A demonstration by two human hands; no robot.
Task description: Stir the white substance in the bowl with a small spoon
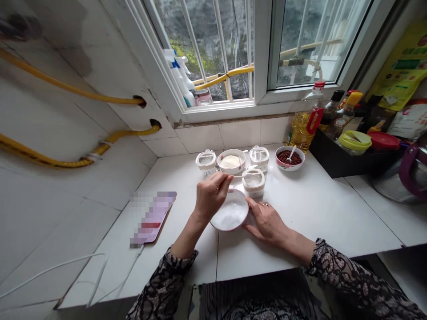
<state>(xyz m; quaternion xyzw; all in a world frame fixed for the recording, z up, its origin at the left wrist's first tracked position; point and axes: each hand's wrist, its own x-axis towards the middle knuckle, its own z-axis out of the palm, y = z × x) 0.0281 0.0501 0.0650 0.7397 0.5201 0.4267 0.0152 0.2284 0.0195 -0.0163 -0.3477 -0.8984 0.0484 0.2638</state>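
Note:
My left hand point(213, 195) is closed on the handle of a small white spoon point(248, 175), whose bowl end is over a square clear jar point(254, 186) with a pale rim. Below it stands a white bowl point(230, 214) with white powdery contents. My right hand point(267, 221) holds this bowl by its right side, the thumb at the rim and the fingers low against the wall. Behind are a bowl of pale grains point(231, 161), a second clear jar point(206, 161) on the left and a third jar point(259, 156) on the right.
A bowl of red beans point(289, 159) with a white spoon sits back right, near an oil bottle point(304, 124). A black box point(328, 155) of bottles and a pot point(396, 178) stand at right. A phone point(156, 220) with a white cable lies left.

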